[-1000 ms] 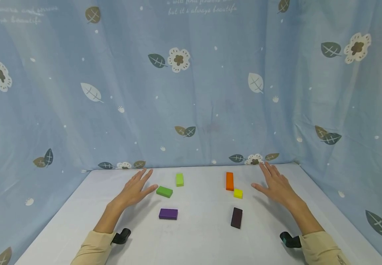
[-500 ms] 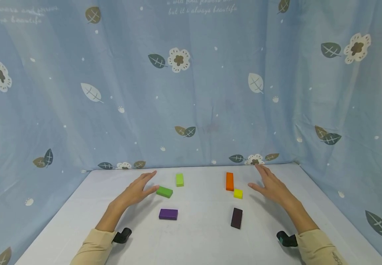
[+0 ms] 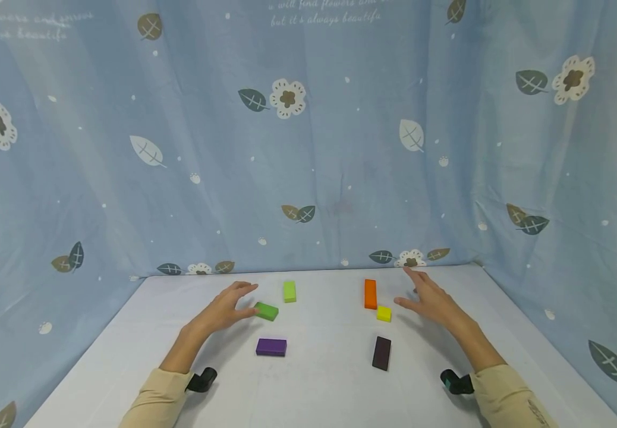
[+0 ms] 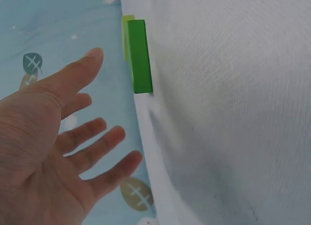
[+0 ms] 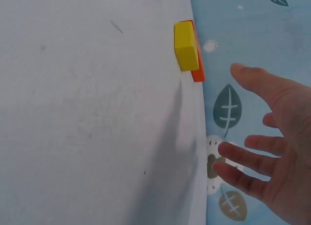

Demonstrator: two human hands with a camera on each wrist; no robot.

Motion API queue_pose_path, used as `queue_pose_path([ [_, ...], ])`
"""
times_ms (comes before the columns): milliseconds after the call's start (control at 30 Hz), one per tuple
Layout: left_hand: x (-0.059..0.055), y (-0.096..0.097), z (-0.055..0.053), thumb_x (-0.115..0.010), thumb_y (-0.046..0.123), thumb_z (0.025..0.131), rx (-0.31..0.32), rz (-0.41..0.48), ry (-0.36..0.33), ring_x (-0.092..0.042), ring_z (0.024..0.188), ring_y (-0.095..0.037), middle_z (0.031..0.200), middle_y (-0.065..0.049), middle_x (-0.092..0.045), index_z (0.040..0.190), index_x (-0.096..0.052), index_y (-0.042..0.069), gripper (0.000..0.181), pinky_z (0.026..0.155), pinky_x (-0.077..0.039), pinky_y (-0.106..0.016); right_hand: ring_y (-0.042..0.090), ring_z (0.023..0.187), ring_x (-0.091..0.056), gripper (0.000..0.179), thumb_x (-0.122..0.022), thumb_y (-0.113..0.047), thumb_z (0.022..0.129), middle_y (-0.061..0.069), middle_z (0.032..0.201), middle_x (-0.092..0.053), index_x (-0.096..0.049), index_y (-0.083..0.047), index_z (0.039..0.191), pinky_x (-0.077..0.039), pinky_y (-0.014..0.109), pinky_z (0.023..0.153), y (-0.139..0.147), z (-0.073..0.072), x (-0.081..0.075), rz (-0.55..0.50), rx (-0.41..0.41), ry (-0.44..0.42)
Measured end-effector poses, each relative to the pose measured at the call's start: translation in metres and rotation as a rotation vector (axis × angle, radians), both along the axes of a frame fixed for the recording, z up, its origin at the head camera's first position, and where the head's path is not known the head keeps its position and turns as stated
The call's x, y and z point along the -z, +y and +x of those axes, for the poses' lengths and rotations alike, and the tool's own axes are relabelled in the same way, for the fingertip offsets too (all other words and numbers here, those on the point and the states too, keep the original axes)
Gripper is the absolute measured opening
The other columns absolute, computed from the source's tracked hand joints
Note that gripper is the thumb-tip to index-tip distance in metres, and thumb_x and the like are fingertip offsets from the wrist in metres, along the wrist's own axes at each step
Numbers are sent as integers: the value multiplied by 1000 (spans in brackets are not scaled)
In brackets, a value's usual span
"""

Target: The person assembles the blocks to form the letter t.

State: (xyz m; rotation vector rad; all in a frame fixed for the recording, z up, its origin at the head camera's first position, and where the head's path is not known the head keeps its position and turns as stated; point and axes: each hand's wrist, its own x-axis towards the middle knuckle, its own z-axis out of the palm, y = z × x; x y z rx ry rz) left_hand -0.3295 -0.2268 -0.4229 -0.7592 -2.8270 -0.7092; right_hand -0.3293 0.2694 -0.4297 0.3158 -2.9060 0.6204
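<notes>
My left hand (image 3: 222, 310) hovers over the left of the table, thumb and fingers spread apart with nothing between them. In the head view its thumb tip overlaps the edge of a green block (image 3: 267, 311); the left wrist view shows a gap between hand and block. Behind it lies a light green block (image 3: 289, 292), and nearer the front a purple block (image 3: 271, 348). My right hand (image 3: 436, 303), also holding nothing, hangs right of a small yellow block (image 3: 384, 314). An orange block (image 3: 370, 294) lies just behind the yellow one. Closer to me is a dark brown block (image 3: 381, 353).
The white tabletop (image 3: 324, 380) ends at a blue patterned curtain (image 3: 340, 148) at the back and sides. A black wrist device (image 3: 202, 379) juts from the left sleeve, and a similar black device (image 3: 456, 382) from the right sleeve.
Both hands have moved inward, toward the middle of the table. The left fingers have come down and bent slightly toward the green block. The blocks lie as before.
</notes>
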Motion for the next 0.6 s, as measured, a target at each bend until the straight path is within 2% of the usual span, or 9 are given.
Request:
queue_pose_path([
  [100,2,1,-1,-72,27,89,8,14,-12,-53,125,-41,141,-21,-51,141,-51,2,61,101,-45,-57,38,105,-64,89,-70,-46,87,32,147,-38,-27,-6,153,-47,65,91,-2,-2,-1,-9,-10,-9],
  [300,5,4,-5,-75,24,87,34,26,-23,-61,112,-34,134,-18,-56,138,-55,4,59,92,-51,-51,27,93,-64,87,-73,-43,86,30,142,-45,-32,-5,152,-56,52,82,-5,-5,-3,-16,-43,7],
  [600,7,6,-9,-76,21,86,73,41,-55,-64,106,-35,122,-19,-62,133,-60,1,54,88,-52,-50,17,80,-58,86,-77,-41,83,27,139,-50,-38,-3,149,-56,35,72,-12,-12,-4,-18,-69,-10],
])
